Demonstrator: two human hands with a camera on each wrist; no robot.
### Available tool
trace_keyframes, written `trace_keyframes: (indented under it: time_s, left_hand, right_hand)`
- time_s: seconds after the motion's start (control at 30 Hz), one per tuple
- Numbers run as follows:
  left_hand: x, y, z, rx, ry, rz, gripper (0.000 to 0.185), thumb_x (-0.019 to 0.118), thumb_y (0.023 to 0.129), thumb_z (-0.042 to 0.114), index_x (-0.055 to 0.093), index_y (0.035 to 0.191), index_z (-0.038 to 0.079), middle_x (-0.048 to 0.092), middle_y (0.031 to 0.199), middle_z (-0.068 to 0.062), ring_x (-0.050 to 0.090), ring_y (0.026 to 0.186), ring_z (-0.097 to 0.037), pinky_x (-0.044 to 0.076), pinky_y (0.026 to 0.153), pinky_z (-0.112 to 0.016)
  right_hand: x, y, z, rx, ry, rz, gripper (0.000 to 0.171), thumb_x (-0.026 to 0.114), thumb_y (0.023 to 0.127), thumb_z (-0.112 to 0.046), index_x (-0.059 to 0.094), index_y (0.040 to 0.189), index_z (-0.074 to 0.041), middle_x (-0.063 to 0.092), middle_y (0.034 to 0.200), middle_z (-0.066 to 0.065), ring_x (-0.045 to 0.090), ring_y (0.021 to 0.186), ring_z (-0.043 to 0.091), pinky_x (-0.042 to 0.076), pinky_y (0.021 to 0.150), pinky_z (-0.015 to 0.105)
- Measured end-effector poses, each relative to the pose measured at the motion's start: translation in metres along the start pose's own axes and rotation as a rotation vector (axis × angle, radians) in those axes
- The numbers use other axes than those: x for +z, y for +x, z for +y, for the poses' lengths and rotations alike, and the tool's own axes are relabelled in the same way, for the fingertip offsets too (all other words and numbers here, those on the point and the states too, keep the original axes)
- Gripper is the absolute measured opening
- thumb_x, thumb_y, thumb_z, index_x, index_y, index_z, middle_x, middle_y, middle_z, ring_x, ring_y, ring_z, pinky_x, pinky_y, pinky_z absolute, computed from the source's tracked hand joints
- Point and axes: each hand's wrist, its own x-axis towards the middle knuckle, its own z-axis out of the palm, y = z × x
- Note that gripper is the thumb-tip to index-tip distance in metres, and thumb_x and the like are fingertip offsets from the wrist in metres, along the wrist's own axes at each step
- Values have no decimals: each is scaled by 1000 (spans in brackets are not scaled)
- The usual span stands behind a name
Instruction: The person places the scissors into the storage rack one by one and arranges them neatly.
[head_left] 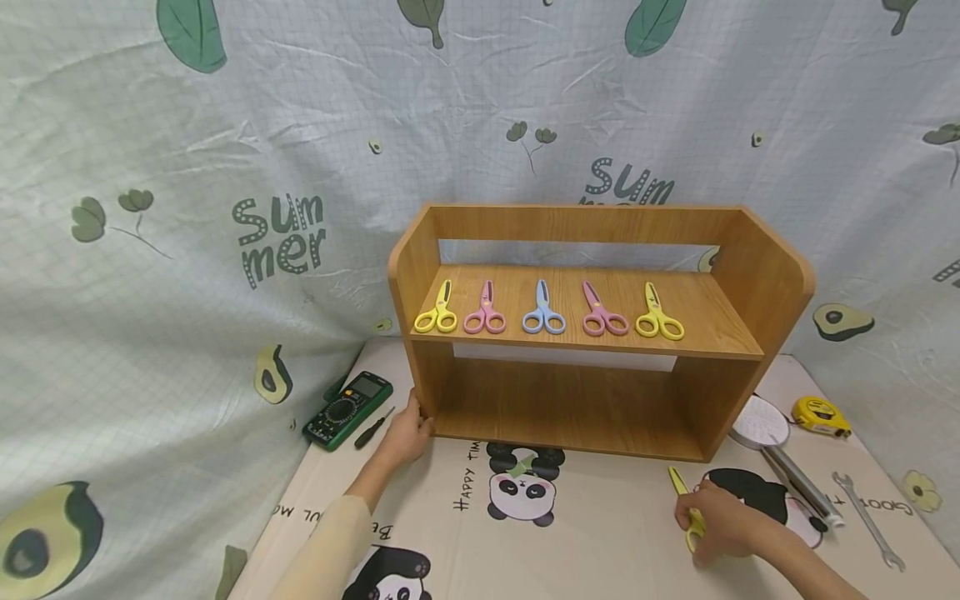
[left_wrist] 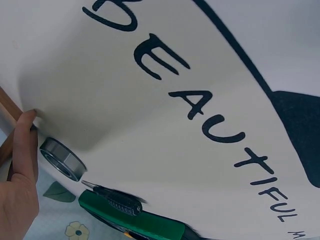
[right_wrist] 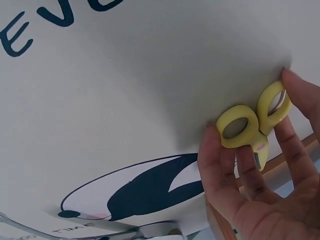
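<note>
My right hand [head_left: 722, 523] holds a pair of yellow scissors [right_wrist: 239, 125] by its handles, low over the tabletop, right of centre. In the head view, its blades point away toward the shelf. My left hand [head_left: 405, 433] grips the lower left front corner of a two-tier wooden shelf [head_left: 577, 404]. Along the front of the upper tier lies a row of scissors: yellow scissors [head_left: 437, 317] at the left end, pink scissors [head_left: 485, 318], blue scissors [head_left: 543, 317], more pink scissors [head_left: 602, 319], and yellow scissors [head_left: 658, 322] at the right end.
Left of the shelf lie a green multimeter [head_left: 348, 410], a screwdriver [head_left: 371, 431] and a metal ring [left_wrist: 62, 158]. To the right are a round white-faced thing [head_left: 761, 422], a metal tube [head_left: 802, 483], a yellow tape measure [head_left: 821, 415] and a wrench [head_left: 866, 518]. A printed curtain [head_left: 337, 125] hangs behind.
</note>
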Motion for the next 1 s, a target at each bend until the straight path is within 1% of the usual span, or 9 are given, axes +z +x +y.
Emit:
trace_keyframes:
  time_s: [0.17,0.27,0.4,0.53,0.77,0.83,0.93,1.0]
  left_hand:
    - [0,1,-1,3,2,4,63,51,103,2,19,156,-11,53,143,-40,59,131,-49,51,107,-57]
    - [1,1,-2,-7,1,-3,65,51,104,3,17,157,-11,52,145,-40,58,132,-49,51,107,-56]
    - [1,1,-4,-14,-1,-10,66,50,105,4,15,158,-10,51,147,-39,57,133,-49,51,108,-56]
    - [1,1,-3,-4,0,-5,65,51,104,3,17,158,-10,51,146,-40,57,132,-50,50,108,-57]
    - [3,0,-4,-10,11,-6,66,51,104,4,15,158,-12,50,146,-40,56,133,-50,50,108,-57]
    - [3,0,-4,-9,14,-5,67,51,104,4,15,158,-13,50,146,-41,56,133,-50,49,109,-57]
    - [2,0,-4,-9,12,-3,67,51,104,3,14,158,-13,50,146,-41,56,133,-50,50,108,-57]
    - [2,0,-4,-12,8,-4,67,51,104,3,15,158,-12,50,147,-40,57,133,-50,50,108,-57]
  right_hand:
    - [0,0,0,3,6,4,41,95,67,-8,61,86,-18,52,97,8,48,91,24,45,78,45]
    - [0,1,1,-11,-1,13,41,95,66,-7,60,85,-18,54,98,7,48,92,25,44,78,46]
    - [1,2,1,-10,4,18,42,95,64,-7,60,84,-19,54,95,4,48,93,24,43,77,45]
    - [4,2,2,-1,4,23,41,95,65,-7,61,84,-19,53,95,5,48,91,23,44,77,46]
    - [3,0,2,-9,6,15,40,95,65,-8,61,84,-19,52,94,6,47,90,24,45,77,47]
    - [2,-1,1,-18,-4,11,40,95,66,-9,61,84,-19,54,95,6,48,91,25,46,78,49]
    - [-1,-4,0,-22,-19,6,40,96,66,-10,61,85,-19,56,97,5,49,94,25,48,80,55]
    - [-4,-6,0,-19,-18,-1,40,96,67,-10,61,85,-18,56,97,5,49,95,25,49,81,56]
